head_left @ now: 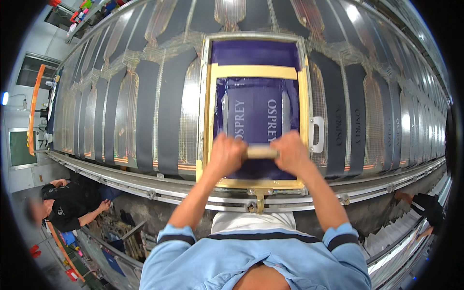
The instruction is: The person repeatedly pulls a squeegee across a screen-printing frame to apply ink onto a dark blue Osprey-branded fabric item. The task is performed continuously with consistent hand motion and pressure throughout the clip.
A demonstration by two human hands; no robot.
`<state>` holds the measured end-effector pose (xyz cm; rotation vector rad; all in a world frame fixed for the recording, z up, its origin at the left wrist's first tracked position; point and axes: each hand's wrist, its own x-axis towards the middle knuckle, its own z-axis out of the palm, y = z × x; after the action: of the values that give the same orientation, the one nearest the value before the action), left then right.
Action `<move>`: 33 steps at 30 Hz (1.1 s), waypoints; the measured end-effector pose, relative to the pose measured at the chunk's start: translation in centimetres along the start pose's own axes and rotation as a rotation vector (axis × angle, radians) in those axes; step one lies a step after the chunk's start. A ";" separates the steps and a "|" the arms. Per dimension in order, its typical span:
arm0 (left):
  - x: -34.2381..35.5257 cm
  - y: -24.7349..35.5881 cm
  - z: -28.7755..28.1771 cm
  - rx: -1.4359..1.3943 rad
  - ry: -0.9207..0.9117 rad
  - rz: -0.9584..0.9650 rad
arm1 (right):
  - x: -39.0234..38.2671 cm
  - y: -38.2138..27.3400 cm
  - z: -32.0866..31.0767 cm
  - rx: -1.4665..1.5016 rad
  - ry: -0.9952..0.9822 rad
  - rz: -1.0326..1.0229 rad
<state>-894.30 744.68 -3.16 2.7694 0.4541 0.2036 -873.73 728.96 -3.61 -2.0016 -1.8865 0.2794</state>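
Both my hands grip a squeegee with a pale wooden handle [261, 152], held crosswise over a screen-printing frame [206, 92]. My left hand [225, 157] is closed round its left end, and my right hand [292, 153] round its right end. The squeegee's blade is hidden. Purple mesh [255, 92] fills the frame, with pale lettering and yellow tape [256, 71] along its borders. At the frame's right side, beside my right hand, is a white pull handle [317, 135]. Under and around the frame lie dark cut fabric pieces [166, 101] on the long printing table.
A metal rail [145, 194] runs along the table's near edge, with a bracket [260, 200] below the frame. One person in black [70, 208] is at the lower left, another [427, 208] at the far right. White sheets [391, 237] stand in a rack behind me.
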 end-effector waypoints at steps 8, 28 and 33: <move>6.5 -4.1 -1.3 0.037 0.017 -0.005 | 7.0 4.9 -1.4 -0.077 -0.118 -0.034; -2.0 0.9 1.4 -0.018 0.042 -0.019 | -1.4 -0.9 0.2 0.048 -0.147 0.116; -4.3 3.1 0.4 -0.013 0.055 -0.024 | -3.0 -0.1 -2.4 0.530 -0.085 0.315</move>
<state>-897.39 740.31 -2.87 2.7498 0.4975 0.2766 -873.18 725.64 -1.74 -1.9129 -1.3401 0.8619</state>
